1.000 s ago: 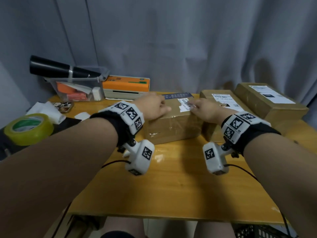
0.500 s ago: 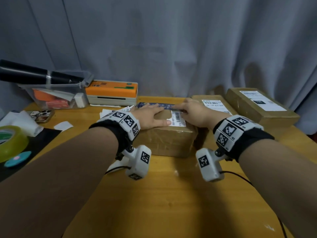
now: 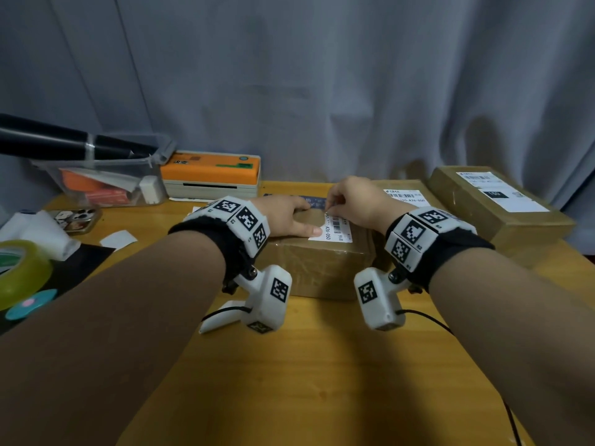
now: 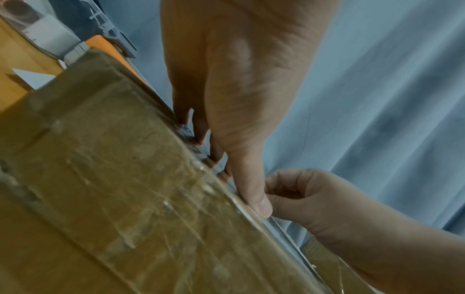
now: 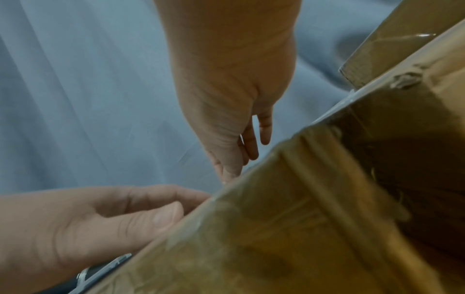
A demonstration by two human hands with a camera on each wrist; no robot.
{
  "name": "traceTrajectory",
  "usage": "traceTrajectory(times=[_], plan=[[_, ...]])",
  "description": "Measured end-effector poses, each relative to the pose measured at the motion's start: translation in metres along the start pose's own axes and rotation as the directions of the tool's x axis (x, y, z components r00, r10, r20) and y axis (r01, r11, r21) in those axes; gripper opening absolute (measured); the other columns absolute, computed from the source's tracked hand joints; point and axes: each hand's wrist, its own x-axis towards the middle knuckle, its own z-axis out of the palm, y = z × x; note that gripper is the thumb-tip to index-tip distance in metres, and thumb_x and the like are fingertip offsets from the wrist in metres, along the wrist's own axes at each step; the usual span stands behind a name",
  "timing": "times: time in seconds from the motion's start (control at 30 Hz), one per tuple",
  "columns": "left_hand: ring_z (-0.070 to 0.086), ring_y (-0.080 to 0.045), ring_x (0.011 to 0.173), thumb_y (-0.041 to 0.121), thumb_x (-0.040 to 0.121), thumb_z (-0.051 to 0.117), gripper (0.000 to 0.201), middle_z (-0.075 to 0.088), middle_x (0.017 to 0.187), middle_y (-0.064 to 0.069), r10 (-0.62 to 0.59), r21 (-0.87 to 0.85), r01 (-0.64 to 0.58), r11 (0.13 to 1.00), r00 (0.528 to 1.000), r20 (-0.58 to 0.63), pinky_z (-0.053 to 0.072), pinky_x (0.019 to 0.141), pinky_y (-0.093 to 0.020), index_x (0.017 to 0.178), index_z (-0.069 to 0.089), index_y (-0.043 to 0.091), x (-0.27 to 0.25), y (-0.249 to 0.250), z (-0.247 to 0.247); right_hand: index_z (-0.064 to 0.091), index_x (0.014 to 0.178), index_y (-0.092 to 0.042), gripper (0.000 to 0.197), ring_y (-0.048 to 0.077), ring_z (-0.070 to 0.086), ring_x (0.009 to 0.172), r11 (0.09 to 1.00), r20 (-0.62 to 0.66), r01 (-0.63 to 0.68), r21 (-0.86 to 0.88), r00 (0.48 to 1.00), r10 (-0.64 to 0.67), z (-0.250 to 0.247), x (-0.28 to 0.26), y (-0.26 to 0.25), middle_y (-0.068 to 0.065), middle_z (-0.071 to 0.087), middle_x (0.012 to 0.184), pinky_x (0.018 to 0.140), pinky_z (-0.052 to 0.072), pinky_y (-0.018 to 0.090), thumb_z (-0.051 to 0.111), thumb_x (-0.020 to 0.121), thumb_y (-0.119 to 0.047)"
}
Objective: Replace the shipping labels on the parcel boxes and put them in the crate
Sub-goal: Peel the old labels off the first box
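Item: parcel box (image 3: 317, 259), mid-tabletop (image 3: 322, 365), right of the orange printer (image 3: 211, 173). Step: I peel its old label (image 3: 333, 228). Left hand (image 3: 286, 217) flat, grip spread, pressing the lid. Right hand (image 3: 357, 201) grip pinching the label's far corner. Next: lift slowly, low angle. Since earlier: right hand has shifted from flat to pinching.

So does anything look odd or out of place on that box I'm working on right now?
The white shipping label on the brown taped cardboard box looks partly lifted: the right hand pinches its far corner while the left hand lies flat on the box top. Loose white paper scraps lie on the wooden table.
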Motion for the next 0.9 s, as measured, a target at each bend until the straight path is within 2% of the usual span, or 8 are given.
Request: traceTrajectory(times=[0.2, 0.37, 0.43, 0.6, 0.77, 0.9], plan=[[0.033, -0.023, 0.137, 0.063, 0.086, 0.044, 0.075, 0.026, 0.155, 0.0, 0.003, 0.034, -0.003, 0.999, 1.0, -0.004, 0.03, 0.11, -0.036, 0.148, 0.022, 0.027, -0.002, -0.002, 0.004, 0.059, 0.085, -0.026, 0.008, 0.017, 0.051, 0.089, 0.995, 0.019, 0.014, -0.099, 1.0, -0.012, 0.003, -0.004, 0.004, -0.001, 0.055, 0.099, 0.082, 0.04, 0.032, 0.055, 0.092, -0.024], [0.034, -0.023, 0.137, 0.063, 0.086, 0.043, 0.074, 0.027, 0.154, 0.0, 0.001, 0.036, -0.001, 0.999, 1.0, -0.005, 0.031, 0.109, -0.036, 0.148, 0.021, 0.028, -0.004, 0.0, 0.003, 0.057, 0.088, -0.025, 0.006, 0.02, 0.05, 0.098, 0.991, 0.038, 0.012, -0.132, 0.999, -0.007, -0.001, -0.007, 0.004, 0.0, 0.047, 0.101, 0.093, 0.042, 0.037, 0.054, 0.093, -0.025], [0.036, -0.023, 0.135, 0.063, 0.086, 0.044, 0.075, 0.03, 0.153, 0.0, -0.004, 0.043, 0.004, 0.999, 1.0, -0.002, 0.033, 0.109, -0.037, 0.148, 0.022, 0.028, -0.004, 0.001, 0.002, 0.058, 0.088, -0.025, 0.006, 0.022, 0.05, 0.1, 0.993, 0.051, 0.008, -0.122, 0.999, -0.002, -0.003, -0.009, 0.005, 0.0, 0.046, 0.102, 0.094, 0.042, 0.037, 0.054, 0.093, -0.024], [0.039, -0.024, 0.133, 0.063, 0.086, 0.045, 0.076, 0.034, 0.151, -0.002, -0.031, 0.073, 0.031, 0.997, 1.0, 0.003, 0.035, 0.107, -0.037, 0.148, 0.023, 0.026, -0.005, 0.006, -0.001, 0.062, 0.093, -0.02, 0.008, 0.021, 0.052, 0.098, 0.992, 0.069, 0.009, -0.125, 0.998, 0.0, -0.008, -0.016, 0.004, 0.0, 0.045, 0.1, 0.086, 0.042, 0.031, 0.054, 0.093, -0.023], [0.038, -0.026, 0.134, 0.061, 0.088, 0.042, 0.075, 0.032, 0.151, -0.005, -0.047, 0.136, 0.045, 0.99, 0.999, 0.01, 0.035, 0.107, -0.039, 0.149, 0.02, 0.025, -0.005, 0.011, -0.001, 0.064, 0.098, -0.015, 0.013, 0.021, 0.051, 0.096, 0.994, 0.093, 0.009, -0.112, 0.996, 0.001, -0.015, -0.026, 0.004, 0.001, 0.044, 0.102, 0.084, 0.04, 0.029, 0.053, 0.094, -0.021], [0.034, -0.027, 0.136, 0.06, 0.09, 0.039, 0.074, 0.028, 0.154, -0.005, -0.046, 0.16, 0.043, 0.986, 0.999, 0.009, 0.032, 0.108, -0.04, 0.15, 0.017, 0.024, -0.006, 0.012, 0.001, 0.06, 0.094, -0.017, 0.01, 0.018, 0.052, 0.092, 0.996, 0.11, 0.013, -0.083, 0.994, -0.004, -0.021, -0.034, -0.001, 0.002, 0.055, 0.101, 0.077, 0.039, 0.028, 0.051, 0.095, -0.02]])
